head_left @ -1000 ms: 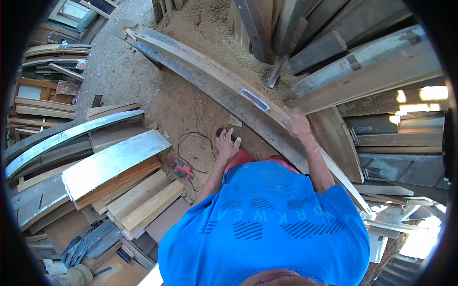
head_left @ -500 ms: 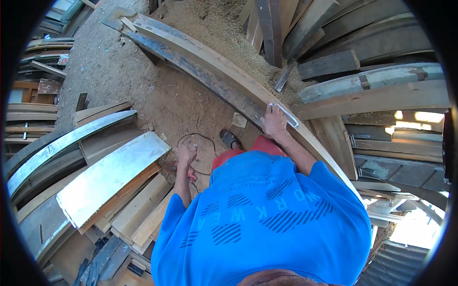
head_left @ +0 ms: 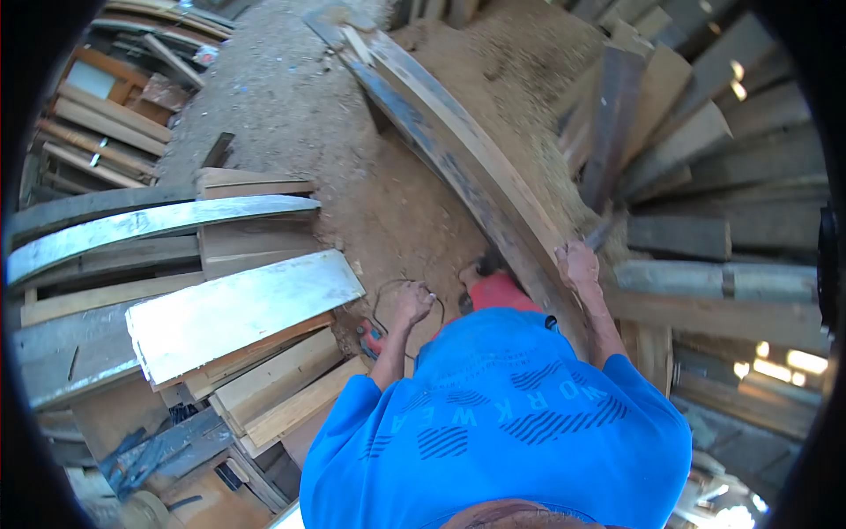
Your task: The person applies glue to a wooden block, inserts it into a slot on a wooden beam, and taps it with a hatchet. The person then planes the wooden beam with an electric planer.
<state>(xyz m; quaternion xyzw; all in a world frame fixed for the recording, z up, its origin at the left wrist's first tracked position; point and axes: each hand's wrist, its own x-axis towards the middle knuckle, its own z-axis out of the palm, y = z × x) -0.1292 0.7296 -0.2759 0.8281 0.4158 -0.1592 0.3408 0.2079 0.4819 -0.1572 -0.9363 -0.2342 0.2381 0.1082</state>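
A long pale wooden board point(head_left: 480, 145) runs diagonally over a dark, worn beam point(head_left: 441, 166), from the top centre down towards the person's right side. My right hand point(head_left: 578, 266) is closed at the board's edge, and what its fingers hold is hidden. To the left, my left hand point(head_left: 412, 304) hangs above the ground with its fingers curled; I cannot make out whether something is in them. Below and left of it, a red and teal power tool point(head_left: 371, 337) lies on the ground, with a dark cord point(head_left: 379, 304) looping behind the hand.
A white panel point(head_left: 247, 313) lies on stacked planks point(head_left: 286, 379) at the left. Dark timbers point(head_left: 612, 119) lean at the right, near a pale weathered beam point(head_left: 679, 278). Sawdust-covered ground point(head_left: 414, 207) lies between the left stack and the long board. A sandalled foot is partly visible.
The view has turned, shifting the surroundings. My right hand has moved along the board; the white slotted piece seen on it earlier no longer shows. My left hand has lifted from near the foot and curled.
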